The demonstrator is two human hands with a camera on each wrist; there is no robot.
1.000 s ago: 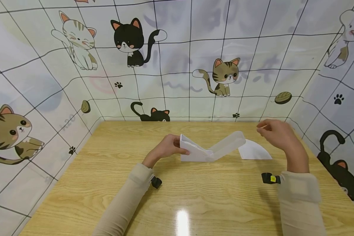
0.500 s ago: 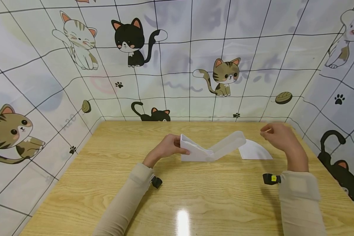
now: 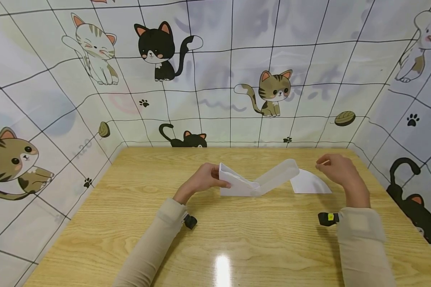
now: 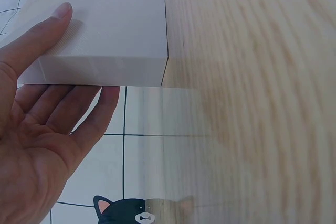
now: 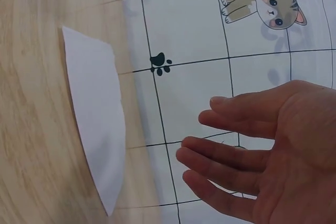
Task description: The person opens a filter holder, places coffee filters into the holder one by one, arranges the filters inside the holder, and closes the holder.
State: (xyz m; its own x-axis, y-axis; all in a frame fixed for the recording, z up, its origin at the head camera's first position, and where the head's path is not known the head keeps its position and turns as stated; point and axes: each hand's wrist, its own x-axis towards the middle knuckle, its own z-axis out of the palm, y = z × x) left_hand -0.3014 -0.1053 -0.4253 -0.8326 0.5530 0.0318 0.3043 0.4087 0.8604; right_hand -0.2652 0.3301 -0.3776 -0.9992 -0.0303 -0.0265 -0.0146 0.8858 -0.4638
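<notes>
One white case (image 3: pixel 234 189) runs sideways on the bench (image 3: pixel 251 239), its left end gripped by my left hand (image 3: pixel 204 178). My right hand (image 3: pixel 339 169), fingers loose and empty, hovers nearer the white paper wedge (image 3: pixel 310 184), which I see down and leftward of those fingers.

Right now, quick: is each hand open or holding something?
Left hand: gripping the white wedge-shaped box.
Right hand: open, holding nothing, near the white quarter-round sheet.

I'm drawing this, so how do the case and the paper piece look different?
The white case is thick and boxy; the paper piece is flat, with a curved edge. The left hand holds the case, but no hand touches the paper piece. Both are white.
</notes>
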